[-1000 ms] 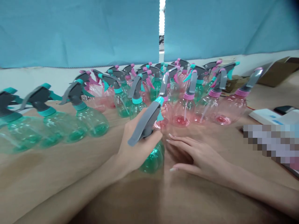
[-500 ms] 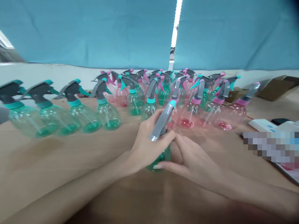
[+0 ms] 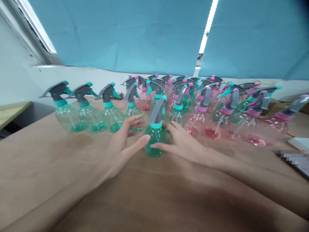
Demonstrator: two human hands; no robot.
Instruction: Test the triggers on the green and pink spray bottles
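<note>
A green spray bottle (image 3: 155, 141) with a grey trigger head and turquoise collar stands upright in front of me. My right hand (image 3: 187, 141) grips its body from the right, thumb across the front and fingers along the far side. To the left of the bottle, my left hand (image 3: 126, 138) is open, its fingers spread and its thumb tip close to the bottle's side. Whether that thumb touches the bottle, I cannot tell. Just beyond my left fingers stands another green spray bottle (image 3: 131, 111), partly hidden by them.
Green spray bottles (image 3: 90, 117) form a row at the left. Pink spray bottles (image 3: 212, 124) stand at the right, with more of both colours crowded behind. A flat blurred-out item (image 3: 295, 161) lies on the wooden table (image 3: 48, 180) at the right edge. Blue cloth (image 3: 135, 35) hangs behind.
My left hand has let go of the bottle's head and moved left, opening. The bottle now stands farther forward, my right hand still around it. The view has swung left.
</note>
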